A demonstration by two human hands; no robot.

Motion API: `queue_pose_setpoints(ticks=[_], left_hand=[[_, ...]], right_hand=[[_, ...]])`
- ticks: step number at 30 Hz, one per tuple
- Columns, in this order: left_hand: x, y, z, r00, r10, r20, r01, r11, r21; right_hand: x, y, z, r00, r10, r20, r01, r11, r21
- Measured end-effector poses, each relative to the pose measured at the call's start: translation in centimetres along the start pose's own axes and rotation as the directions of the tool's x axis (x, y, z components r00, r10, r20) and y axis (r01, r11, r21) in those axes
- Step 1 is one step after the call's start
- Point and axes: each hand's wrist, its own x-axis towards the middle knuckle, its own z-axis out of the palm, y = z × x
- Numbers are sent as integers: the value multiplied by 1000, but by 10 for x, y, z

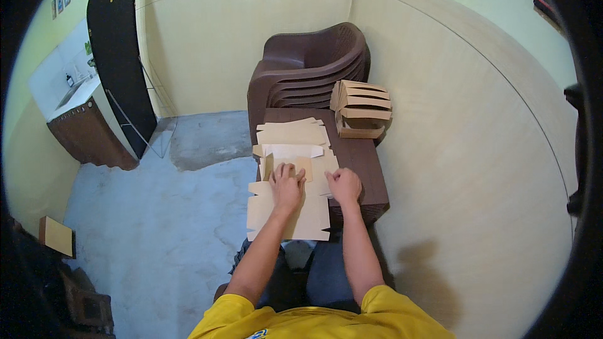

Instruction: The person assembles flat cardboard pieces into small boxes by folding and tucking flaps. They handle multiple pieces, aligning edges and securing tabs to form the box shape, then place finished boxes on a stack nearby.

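Cardboard blank (318, 182), tan, partly folded; lies on a dark brown table (361, 150), directly in front of the person. Clock directions are read from its middle, twelve pointing away from the person. Raised flap (290, 150), paler on its face, at twelve, with small side tabs. Flat panel (316, 216) with notched corners at six; whether it belongs to the same sheet cannot be told. Further flat cardboard (292, 133) at twelve, beyond the raised flap, edges slightly out of line.

Left hand (287, 188): on the middle of the blank, palm down, fingers bent and slightly apart, tips against the card. Right hand (344, 186): at three, by the blank's edge, fingers curled in and close together; whether they pinch the card cannot be told.

Surroundings. Formed cartons (363, 113), tan, grouped on the table's far edge, between one and two. Chairs (314, 66), brown, armed, stacked, between twelve and one. Ironing board (116, 44), black, upright, at ten. Sink cabinet (94, 132), brown-fronted with pale top, between nine and ten. Floor (157, 213), bluish grey, at eight. Yellow shirt (314, 323) and dark trousers (330, 270), worn by the person, at six.
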Motion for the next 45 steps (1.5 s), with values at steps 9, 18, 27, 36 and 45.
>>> queue_pose_setpoints(ticks=[9, 18, 27, 36, 45], left_hand=[[11, -10, -9, 964, -168, 205, 235, 898, -371], [0, 2, -10, 982, -39, 186, 52, 996, -67], [-1, 11, -18, 964, -44, 262, 35, 999, 41], [2, 12, -17, 955, -57, 291, 29, 994, 101], [-2, 11, -8, 976, -44, 212, 21, 994, 111]], right_hand=[[-38, -29, 11, 990, -134, 50, 139, 984, -109], [-33, -51, 9, 997, 63, 34, -58, 987, -148], [-27, -50, 6, 992, 32, 120, -14, 988, -152], [-27, -55, 10, 999, 38, 3, -36, 972, -233], [-52, -25, 28, 984, -4, -181, 88, 885, 458]])
